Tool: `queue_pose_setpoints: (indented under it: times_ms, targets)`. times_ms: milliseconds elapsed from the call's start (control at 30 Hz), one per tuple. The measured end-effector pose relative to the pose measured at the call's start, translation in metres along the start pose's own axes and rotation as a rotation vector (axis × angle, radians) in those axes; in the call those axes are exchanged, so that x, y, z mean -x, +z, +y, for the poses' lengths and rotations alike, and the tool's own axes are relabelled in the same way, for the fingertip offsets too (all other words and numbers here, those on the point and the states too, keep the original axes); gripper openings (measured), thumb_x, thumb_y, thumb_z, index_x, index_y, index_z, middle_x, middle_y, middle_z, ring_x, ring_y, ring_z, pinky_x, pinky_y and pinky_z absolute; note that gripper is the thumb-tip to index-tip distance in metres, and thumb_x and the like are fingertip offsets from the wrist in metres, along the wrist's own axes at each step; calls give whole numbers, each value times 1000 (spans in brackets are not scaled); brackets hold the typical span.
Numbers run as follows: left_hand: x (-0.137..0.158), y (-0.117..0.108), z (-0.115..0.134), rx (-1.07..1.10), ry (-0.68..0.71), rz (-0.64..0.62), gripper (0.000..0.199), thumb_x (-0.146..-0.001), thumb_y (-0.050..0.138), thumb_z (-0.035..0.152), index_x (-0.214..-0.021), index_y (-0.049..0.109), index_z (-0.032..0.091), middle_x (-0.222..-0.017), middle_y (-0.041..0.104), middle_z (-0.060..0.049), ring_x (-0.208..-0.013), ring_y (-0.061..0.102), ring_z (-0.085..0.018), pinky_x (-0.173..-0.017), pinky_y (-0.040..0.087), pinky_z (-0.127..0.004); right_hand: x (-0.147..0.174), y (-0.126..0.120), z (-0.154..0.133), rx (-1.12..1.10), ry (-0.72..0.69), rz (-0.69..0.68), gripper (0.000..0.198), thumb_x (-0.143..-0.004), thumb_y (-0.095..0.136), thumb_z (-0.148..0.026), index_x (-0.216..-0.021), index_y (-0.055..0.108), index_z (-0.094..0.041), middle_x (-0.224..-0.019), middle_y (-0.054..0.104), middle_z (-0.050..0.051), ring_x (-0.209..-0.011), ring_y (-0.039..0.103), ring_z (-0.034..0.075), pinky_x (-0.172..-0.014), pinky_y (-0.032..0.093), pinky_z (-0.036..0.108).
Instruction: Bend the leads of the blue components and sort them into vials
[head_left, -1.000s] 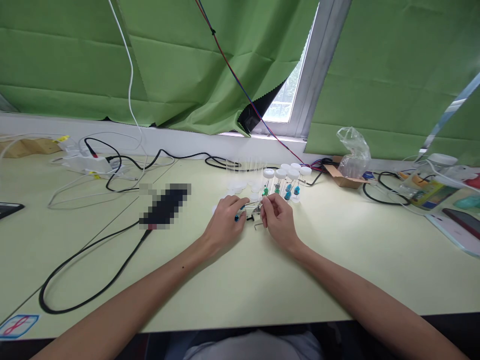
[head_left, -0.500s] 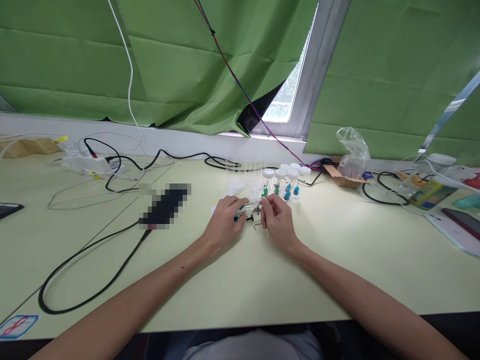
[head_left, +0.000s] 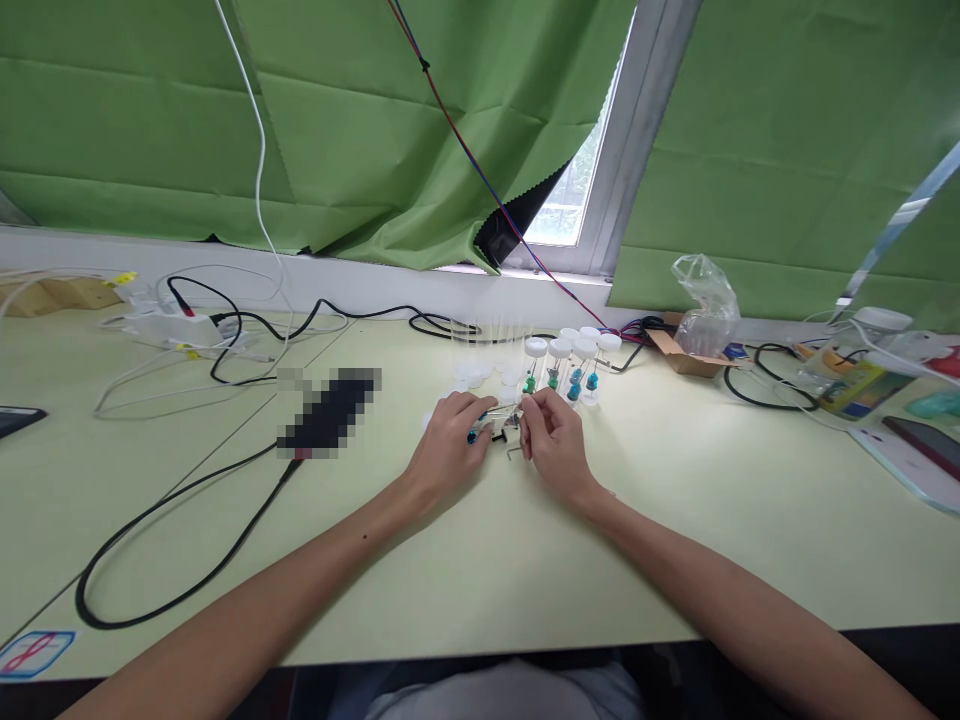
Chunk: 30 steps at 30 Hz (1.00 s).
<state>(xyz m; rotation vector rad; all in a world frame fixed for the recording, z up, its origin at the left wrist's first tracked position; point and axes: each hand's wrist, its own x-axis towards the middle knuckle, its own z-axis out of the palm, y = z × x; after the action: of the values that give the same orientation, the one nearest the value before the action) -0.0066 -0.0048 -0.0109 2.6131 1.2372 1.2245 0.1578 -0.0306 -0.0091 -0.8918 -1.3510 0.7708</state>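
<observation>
My left hand (head_left: 448, 440) is closed over a clear tube (head_left: 504, 412) lying on its side, with a dark blue piece (head_left: 472, 437) showing under the fingers. At the tube's right end, the fingertips of my right hand (head_left: 556, 440) are pinched together; what they hold is too small to make out. A small L-shaped hex key (head_left: 513, 453) and a little black piece (head_left: 500, 437) lie between the hands. Just behind stand several white-capped clear tubes (head_left: 559, 347) with green and blue parts inside, and several uncapped clear tubes (head_left: 491, 350).
A black cable (head_left: 187, 488) loops on the left around a pixelated dark device (head_left: 330, 412). Farther back left lies a white power strip (head_left: 172, 328). An open cardboard box (head_left: 686, 355) with a plastic bag stands back right, and phones (head_left: 919, 455) lie at the right edge.
Both hands stay almost in place. My right fingers shift very slightly at the tube's end; nothing else visibly moves.
</observation>
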Motion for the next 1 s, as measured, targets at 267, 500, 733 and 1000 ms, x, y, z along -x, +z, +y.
queue_pose_setpoints:
  times_ms: [267, 500, 733, 1000]
  targets:
    - [1, 0, 3, 3, 10, 16, 26, -88, 57, 16, -113, 64, 21, -103, 68, -6, -97, 61, -22, -87, 50, -37, 1, 2, 0, 28, -13, 4, 34, -94, 54, -49, -75, 50, -22, -52, 41, -7, -42, 40, 9, -42, 34, 23]
    - [1, 0, 4, 14, -1, 13, 26, -88, 57, 15, -112, 64, 21, -104, 68, -6, -97, 61, -21, -87, 50, -37, -1, -1, 0, 38, -12, 9, 34, -92, 57, -49, -74, 54, -21, -49, 40, -8, -40, 39, 8, -40, 33, 23]
    - [-2, -1, 6, 37, -7, 27, 25, -89, 57, 18, -114, 64, 19, -104, 69, -7, -97, 62, -21, -88, 50, -36, -6, -2, -7, -82, 74, 17, 36, -90, 60, -53, -75, 49, -21, -47, 37, -10, -34, 42, 8, -36, 33, 22]
    - [-1, -1, 4, 47, -15, 36, 26, -89, 57, 17, -113, 65, 19, -105, 69, -6, -98, 62, -21, -87, 51, -35, -11, -5, -1, -219, 299, -56, 37, -86, 62, -59, -91, 52, -23, -54, 45, -10, -36, 47, 8, -35, 31, 19]
